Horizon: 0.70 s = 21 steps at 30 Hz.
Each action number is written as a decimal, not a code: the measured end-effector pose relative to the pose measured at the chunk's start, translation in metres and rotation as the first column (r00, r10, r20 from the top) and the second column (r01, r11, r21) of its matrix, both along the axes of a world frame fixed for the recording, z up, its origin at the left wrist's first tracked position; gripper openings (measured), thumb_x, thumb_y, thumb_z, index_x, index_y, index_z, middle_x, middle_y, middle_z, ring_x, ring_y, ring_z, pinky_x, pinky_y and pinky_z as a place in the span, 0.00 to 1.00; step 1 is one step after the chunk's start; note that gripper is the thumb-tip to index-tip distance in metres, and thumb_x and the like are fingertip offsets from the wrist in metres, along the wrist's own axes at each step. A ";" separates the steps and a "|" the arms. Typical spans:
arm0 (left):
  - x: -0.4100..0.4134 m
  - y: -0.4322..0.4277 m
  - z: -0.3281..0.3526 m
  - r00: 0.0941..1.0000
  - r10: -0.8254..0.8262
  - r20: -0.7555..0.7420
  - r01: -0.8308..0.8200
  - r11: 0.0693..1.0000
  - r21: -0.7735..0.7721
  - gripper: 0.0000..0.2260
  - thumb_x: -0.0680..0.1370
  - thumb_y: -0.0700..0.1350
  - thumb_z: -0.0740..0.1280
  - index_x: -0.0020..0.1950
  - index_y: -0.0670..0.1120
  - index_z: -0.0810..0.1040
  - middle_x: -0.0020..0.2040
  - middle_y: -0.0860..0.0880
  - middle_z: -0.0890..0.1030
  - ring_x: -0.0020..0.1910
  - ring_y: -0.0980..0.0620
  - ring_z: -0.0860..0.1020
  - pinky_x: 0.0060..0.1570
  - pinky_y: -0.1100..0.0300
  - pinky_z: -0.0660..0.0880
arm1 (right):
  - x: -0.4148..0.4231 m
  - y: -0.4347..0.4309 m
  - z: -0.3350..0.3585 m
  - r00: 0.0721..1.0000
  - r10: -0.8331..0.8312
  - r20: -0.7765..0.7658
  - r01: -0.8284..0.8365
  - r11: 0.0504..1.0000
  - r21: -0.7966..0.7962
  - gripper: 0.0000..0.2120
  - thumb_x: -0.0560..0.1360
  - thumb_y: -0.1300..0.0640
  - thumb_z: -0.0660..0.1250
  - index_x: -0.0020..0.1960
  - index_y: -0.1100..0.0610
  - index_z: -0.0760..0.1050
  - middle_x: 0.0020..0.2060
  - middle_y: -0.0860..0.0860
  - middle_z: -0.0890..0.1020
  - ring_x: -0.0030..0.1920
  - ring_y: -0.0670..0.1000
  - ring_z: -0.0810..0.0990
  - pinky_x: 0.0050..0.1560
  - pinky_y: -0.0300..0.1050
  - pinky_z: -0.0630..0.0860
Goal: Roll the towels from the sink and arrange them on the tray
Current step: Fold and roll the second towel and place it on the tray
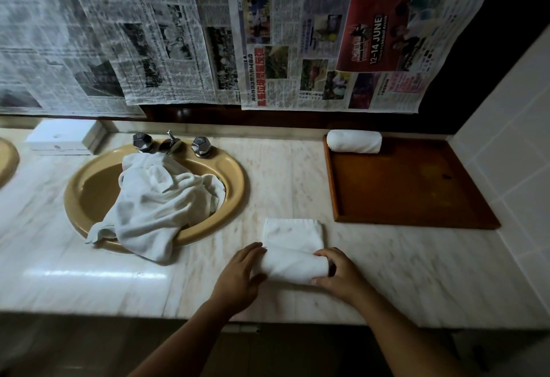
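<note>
The marble counter (387, 257) took up most of the view, with the tan sink (235, 198) on your left and the wooden tray (401, 186) on your right. A heap of towels (157, 207) spilled over the sink's near rim. The half-rolled towel (293, 260) lay on the counter near you, between sink and tray. One rolled towel (354, 141) sat at the tray's far edge. Your left hand (238, 278) and right hand (339, 275) each gripped an end of the half-rolled one.

Half-rolled white towel (293, 257) on counter (297, 183), crumpled towels (157, 201) in tan sink (235, 174), one roll (354, 141) on wooden tray (401, 186)
</note>
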<state>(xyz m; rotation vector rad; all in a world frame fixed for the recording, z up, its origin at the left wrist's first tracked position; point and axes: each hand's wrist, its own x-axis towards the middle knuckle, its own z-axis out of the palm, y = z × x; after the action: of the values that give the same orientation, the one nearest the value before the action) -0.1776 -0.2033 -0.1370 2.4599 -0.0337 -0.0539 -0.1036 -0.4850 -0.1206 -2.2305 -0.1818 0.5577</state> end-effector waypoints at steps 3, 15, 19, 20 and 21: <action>0.006 0.000 0.003 0.999 -0.001 -0.048 0.001 1.000 -0.006 0.27 0.78 0.60 0.65 0.75 0.54 0.68 0.74 0.53 0.72 0.71 0.52 0.70 0.71 0.54 0.68 | 0.012 0.000 0.002 0.990 -0.027 -0.140 0.032 0.999 0.031 0.26 0.65 0.54 0.80 0.61 0.47 0.75 0.56 0.43 0.75 0.56 0.45 0.76 0.47 0.39 0.76; 0.054 -0.005 0.016 0.959 0.099 -0.264 -0.138 0.982 -0.130 0.22 0.75 0.65 0.55 0.64 0.57 0.69 0.52 0.47 0.80 0.53 0.43 0.77 0.55 0.44 0.75 | 0.034 0.014 -0.010 0.934 -0.290 -0.209 0.319 0.941 0.118 0.23 0.76 0.47 0.72 0.69 0.47 0.72 0.62 0.50 0.79 0.57 0.53 0.79 0.53 0.50 0.80; 0.063 -0.006 0.021 0.948 0.106 -0.299 -0.156 0.977 -0.147 0.26 0.75 0.67 0.55 0.65 0.52 0.71 0.54 0.45 0.82 0.53 0.43 0.79 0.53 0.49 0.76 | 0.038 0.017 -0.011 0.941 -0.307 -0.144 0.320 0.944 0.076 0.23 0.77 0.44 0.70 0.70 0.46 0.70 0.64 0.50 0.78 0.58 0.52 0.78 0.54 0.50 0.80; 0.064 -0.006 0.020 0.946 0.111 -0.305 -0.163 0.976 -0.148 0.25 0.76 0.66 0.56 0.65 0.51 0.72 0.54 0.45 0.82 0.54 0.43 0.80 0.53 0.50 0.76 | 0.038 0.018 -0.011 0.941 -0.312 -0.134 0.323 0.944 0.070 0.23 0.77 0.44 0.69 0.70 0.46 0.70 0.64 0.51 0.78 0.58 0.53 0.78 0.54 0.50 0.79; 0.064 -0.006 0.021 0.943 0.119 -0.311 -0.171 0.974 -0.146 0.25 0.76 0.65 0.56 0.65 0.51 0.72 0.54 0.45 0.82 0.54 0.43 0.80 0.53 0.51 0.75 | 0.038 0.018 -0.010 0.940 -0.316 -0.132 0.326 0.943 0.062 0.23 0.78 0.44 0.69 0.70 0.46 0.70 0.65 0.51 0.77 0.59 0.53 0.77 0.54 0.51 0.80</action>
<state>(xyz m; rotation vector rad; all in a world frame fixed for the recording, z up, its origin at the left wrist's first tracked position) -0.1133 -0.2095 -0.1159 2.2498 0.2665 -0.3456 -0.0652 -0.4667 -0.1310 -2.0805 0.2162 0.4929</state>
